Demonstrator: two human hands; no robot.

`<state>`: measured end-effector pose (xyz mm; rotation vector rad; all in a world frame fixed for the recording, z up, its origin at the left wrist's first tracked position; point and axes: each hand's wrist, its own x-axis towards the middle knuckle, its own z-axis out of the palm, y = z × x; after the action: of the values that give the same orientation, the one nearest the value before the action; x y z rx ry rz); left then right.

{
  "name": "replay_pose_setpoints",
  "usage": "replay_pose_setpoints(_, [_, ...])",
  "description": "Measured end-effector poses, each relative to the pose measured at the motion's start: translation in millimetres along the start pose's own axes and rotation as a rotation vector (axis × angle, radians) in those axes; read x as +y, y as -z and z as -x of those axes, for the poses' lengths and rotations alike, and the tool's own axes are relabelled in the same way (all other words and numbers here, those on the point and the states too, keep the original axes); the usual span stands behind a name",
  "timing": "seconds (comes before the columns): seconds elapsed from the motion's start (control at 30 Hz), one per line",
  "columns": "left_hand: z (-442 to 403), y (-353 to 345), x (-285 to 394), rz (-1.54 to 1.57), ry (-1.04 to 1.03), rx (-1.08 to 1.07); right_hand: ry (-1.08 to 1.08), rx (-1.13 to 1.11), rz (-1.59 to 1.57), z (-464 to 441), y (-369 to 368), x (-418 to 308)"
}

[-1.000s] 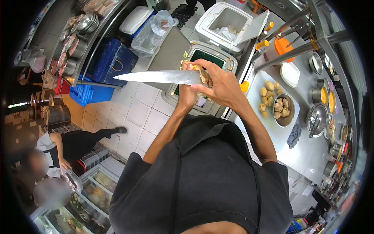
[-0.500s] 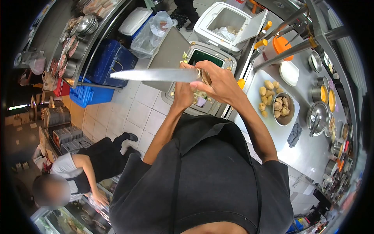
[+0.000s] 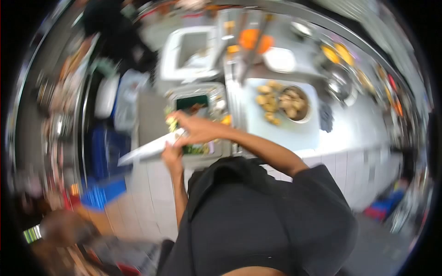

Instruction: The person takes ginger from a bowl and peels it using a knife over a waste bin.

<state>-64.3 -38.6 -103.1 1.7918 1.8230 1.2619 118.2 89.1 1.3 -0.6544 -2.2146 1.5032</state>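
Observation:
My right hand (image 3: 195, 130) is closed around the handle end of a large knife (image 3: 149, 150). Its broad blade points left and slightly toward me. Just below the blade, my left hand (image 3: 172, 157) looks closed, with its fingers partly hidden behind the knife; what it holds I cannot make out. Both hands are over the near left part of an open bin (image 3: 222, 148) with scraps in it. Pale green scraps (image 3: 171, 123) show by my right fingertips. The view is blurred by motion.
Right of the bin, a white cutting board (image 3: 262, 135) on the steel counter bears peeled potatoes (image 3: 264, 100) and a metal bowl (image 3: 307, 117) of pale brown pieces. A white bin (image 3: 168, 69) stands beyond, blue tubs (image 3: 108, 152) to the left. A person (image 3: 122, 32) stands at the far left.
The view has swung, so the counter and bins now appear further left. My hands and the knife appear lower and further left, and the blade tip has tilted down toward me.

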Motion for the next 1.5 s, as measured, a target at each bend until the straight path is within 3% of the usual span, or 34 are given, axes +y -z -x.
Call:
replay_pose_setpoints(0.03, [3.3,-16.9,-22.9,-0.145,0.068,0.260,0.073,0.022,0.023,-6.4,-4.1,15.9])
replay_pose_setpoints(0.07, [-9.1,-5.9,-12.1,0.457,0.591,0.144,-0.070,0.012,-0.044,-8.5,-2.5,18.2])
replay_pose_setpoints(0.13, [-24.4,4.2,11.0,0.554,0.588,0.091,-0.250,0.062,-0.082,-22.5,-6.6,38.5])
replay_pose_setpoints(0.17, [-29.2,2.2,39.5,0.464,0.600,0.162,-0.288,0.110,-0.038,-27.3,-11.2,52.5])
replay_pose_setpoints(0.23, [-34.2,7.0,36.6,0.433,0.663,0.092,-0.399,0.079,0.010,-24.2,-3.1,35.1])
replay_pose_setpoints(0.3, [-36.0,6.9,38.8,0.413,0.667,0.109,-0.288,0.029,0.082,-18.8,-6.3,36.0])
replay_pose_setpoints(0.5, [-39.2,4.9,34.2,0.330,0.647,0.091,-0.436,0.249,-0.057,-39.0,-13.3,57.9])
replay_pose_setpoints(0.57, [-36.8,3.3,27.7,0.310,0.646,0.079,-0.271,0.147,0.020,-21.7,-11.0,36.8])
replay_pose_setpoints(0.63, [-36.2,-2.1,13.2,0.450,0.594,0.037,-0.240,0.113,0.095,-14.5,-10.2,38.0])
replay_pose_setpoints(0.7, [-38.0,-1.9,22.4,0.406,0.586,0.000,-0.277,0.378,0.080,-28.1,-23.7,79.9])
replay_pose_setpoints(0.73, [-38.9,-2.9,26.3,0.361,0.581,-0.028,-0.276,0.375,0.078,-23.3,-17.8,71.1])
replay_pose_setpoints(0.8, [-36.1,-14.8,11.2,0.570,0.645,0.033,-0.350,0.186,-0.104,-6.2,-3.1,42.8])
replay_pose_setpoints(0.83, [-35.5,-13.1,31.3,0.222,0.315,-0.018,-0.207,0.134,0.050,-5.5,-8.5,53.8])
replay_pose_setpoints(0.87, [-30.4,-24.7,5.4,0.108,0.028,0.037,-0.111,0.201,0.105,-2.2,-17.2,60.3])
replay_pose_setpoints(0.9, [-33.2,-29.0,3.5,0.287,0.192,0.009,-0.156,0.179,0.087,2.2,-15.3,55.4])
replay_pose_setpoints(0.93, [-46.2,-9.7,50.6,0.719,0.704,-0.104,-0.279,0.171,0.057,10.1,-6.9,35.6])
replay_pose_setpoints(1.0, [-49.5,-10.6,67.7,0.871,0.720,-0.054,-0.255,0.251,-0.113,15.8,-9.3,54.1])
replay_pose_setpoints(1.03, [-57.1,1.8,77.7,1.092,0.681,-0.192,-0.295,0.233,0.010,19.4,4.1,43.2])
replay_pose_setpoints(1.1, [-62.2,9.5,88.2,1.240,0.581,-0.245,-0.413,0.338,-0.058,27.0,16.4,27.2])
replay_pose_setpoints(1.17, [-68.6,19.3,102.7,1.320,0.595,-0.300,-0.391,0.432,-0.142,34.9,17.9,19.7])
replay_pose_setpoints(1.27, [-72.2,24.3,114.6,1.324,0.606,-0.292,-0.441,0.369,-0.279,38.7,26.8,6.5])
replay_pose_setpoints(1.5, [-73.3,27.8,120.1,1.472,0.601,-0.319,-0.237,0.389,-0.169,38.1,24.5,-38.2])
